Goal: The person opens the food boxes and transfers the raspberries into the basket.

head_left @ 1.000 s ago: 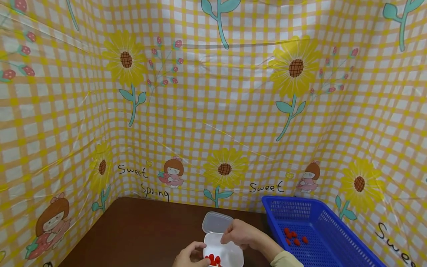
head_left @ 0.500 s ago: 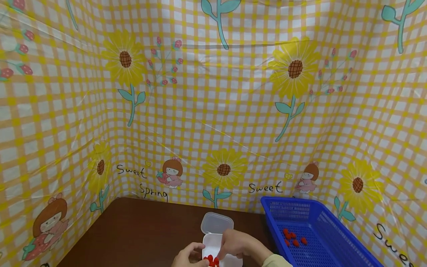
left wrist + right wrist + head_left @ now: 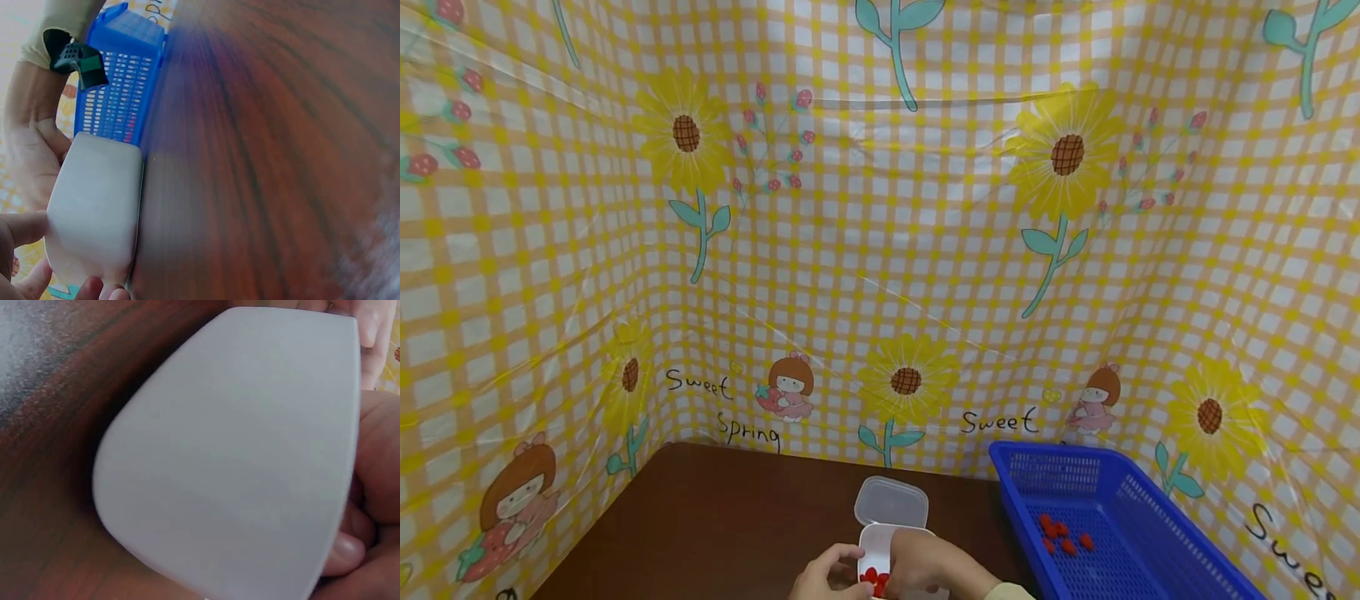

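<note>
A white box [image 3: 872, 544] stands on the table with its translucent lid [image 3: 891, 502] folded back behind it. Several small red strawberry-shaped pieces [image 3: 872, 575] lie in its near left part. My left hand [image 3: 827, 573] grips the box's left side, thumb at the near edge; in the left wrist view its fingers [image 3: 25, 228] hold the outer wall. My right hand [image 3: 921, 562] reaches down into the box beside the red pieces. In the right wrist view the box wall [image 3: 231, 456] covers most of that hand, whose fingertips are hidden, so whether they pinch a piece does not show.
To the right stands a blue slotted basket [image 3: 1131, 533] holding several more red pieces [image 3: 1060, 533]. The dark brown table [image 3: 715, 517] extends to the left. A checked, flower-printed cloth [image 3: 902, 275] hangs round the back and both sides.
My right hand has moved down from above the box to the red pieces, now partly covering them. The left hand keeps its grip on the box, which stays in place.
</note>
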The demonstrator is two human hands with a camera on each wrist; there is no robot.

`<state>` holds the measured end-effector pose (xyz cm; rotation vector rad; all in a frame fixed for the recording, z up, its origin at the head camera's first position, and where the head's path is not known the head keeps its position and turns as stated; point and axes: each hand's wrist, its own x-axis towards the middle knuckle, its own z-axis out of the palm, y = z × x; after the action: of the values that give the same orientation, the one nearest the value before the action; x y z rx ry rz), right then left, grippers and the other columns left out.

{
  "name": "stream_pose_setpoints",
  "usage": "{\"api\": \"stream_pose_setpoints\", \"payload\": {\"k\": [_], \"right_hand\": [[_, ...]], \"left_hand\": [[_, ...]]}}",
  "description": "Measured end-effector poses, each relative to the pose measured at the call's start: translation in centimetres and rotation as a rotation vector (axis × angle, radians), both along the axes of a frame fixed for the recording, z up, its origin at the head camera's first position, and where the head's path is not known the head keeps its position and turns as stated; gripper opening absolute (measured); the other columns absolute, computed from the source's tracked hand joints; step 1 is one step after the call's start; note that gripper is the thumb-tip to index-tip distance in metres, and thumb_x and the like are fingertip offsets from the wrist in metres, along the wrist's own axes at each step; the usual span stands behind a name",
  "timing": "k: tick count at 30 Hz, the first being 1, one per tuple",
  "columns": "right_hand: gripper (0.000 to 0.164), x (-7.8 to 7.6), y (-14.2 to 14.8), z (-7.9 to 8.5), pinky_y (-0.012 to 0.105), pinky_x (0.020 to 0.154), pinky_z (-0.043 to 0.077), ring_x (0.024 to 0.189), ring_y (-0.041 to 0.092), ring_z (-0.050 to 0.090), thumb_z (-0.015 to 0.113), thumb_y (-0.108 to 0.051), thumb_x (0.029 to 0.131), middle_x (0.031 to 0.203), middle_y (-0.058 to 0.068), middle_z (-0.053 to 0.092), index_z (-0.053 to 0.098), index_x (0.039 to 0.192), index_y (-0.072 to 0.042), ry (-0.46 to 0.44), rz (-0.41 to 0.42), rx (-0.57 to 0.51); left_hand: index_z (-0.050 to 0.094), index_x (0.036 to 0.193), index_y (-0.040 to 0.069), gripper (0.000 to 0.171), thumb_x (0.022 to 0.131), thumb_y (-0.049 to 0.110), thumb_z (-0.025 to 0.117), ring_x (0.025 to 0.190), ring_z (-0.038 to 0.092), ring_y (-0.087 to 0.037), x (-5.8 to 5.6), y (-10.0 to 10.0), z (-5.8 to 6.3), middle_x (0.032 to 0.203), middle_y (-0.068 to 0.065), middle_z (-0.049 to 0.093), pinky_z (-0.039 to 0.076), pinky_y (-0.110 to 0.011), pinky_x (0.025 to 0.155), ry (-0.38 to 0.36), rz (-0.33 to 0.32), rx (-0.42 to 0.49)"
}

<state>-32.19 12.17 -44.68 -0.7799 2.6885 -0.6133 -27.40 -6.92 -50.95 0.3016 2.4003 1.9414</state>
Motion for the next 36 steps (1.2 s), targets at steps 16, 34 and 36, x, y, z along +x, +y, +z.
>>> {"api": "stream_pose_setpoints", "payload": {"k": [16,34,36], "right_hand": [[0.024,0.0,-0.6,-1.2,0.024,0.048,0.031,0.051,0.009,0.039,0.080,-0.017,0.069,0.050,-0.010,0.046,0.063,0.054,-0.012,0.147,-0.088,-0.083],[0.022,0.1,-1.0,-2.9,0.024,0.045,0.039,0.047,0.009,0.047,0.069,-0.010,0.078,0.049,-0.007,0.056,0.067,0.056,-0.006,0.152,-0.199,-0.297],[0.022,0.1,-1.1,-3.1,0.023,0.044,0.040,0.047,0.010,0.048,0.070,-0.009,0.079,0.050,-0.006,0.056,0.067,0.057,-0.005,0.132,-0.229,-0.320]], "left_hand": [[0.066,0.116,0.007,0.036,0.084,0.017,0.079,0.082,0.068,-0.021,0.6,0.3,0.3,0.094,-0.007,0.070,0.057,-0.037,0.074,0.076,0.053,-0.030],[0.065,0.116,0.004,0.037,0.083,0.012,0.079,0.083,0.071,-0.023,1.3,0.5,1.0,0.095,-0.010,0.070,0.059,-0.034,0.068,0.071,0.047,0.013],[0.065,0.117,0.004,0.037,0.083,0.013,0.079,0.082,0.070,-0.022,1.4,0.5,0.9,0.094,-0.008,0.070,0.058,-0.033,0.068,0.074,0.046,0.011]]}}
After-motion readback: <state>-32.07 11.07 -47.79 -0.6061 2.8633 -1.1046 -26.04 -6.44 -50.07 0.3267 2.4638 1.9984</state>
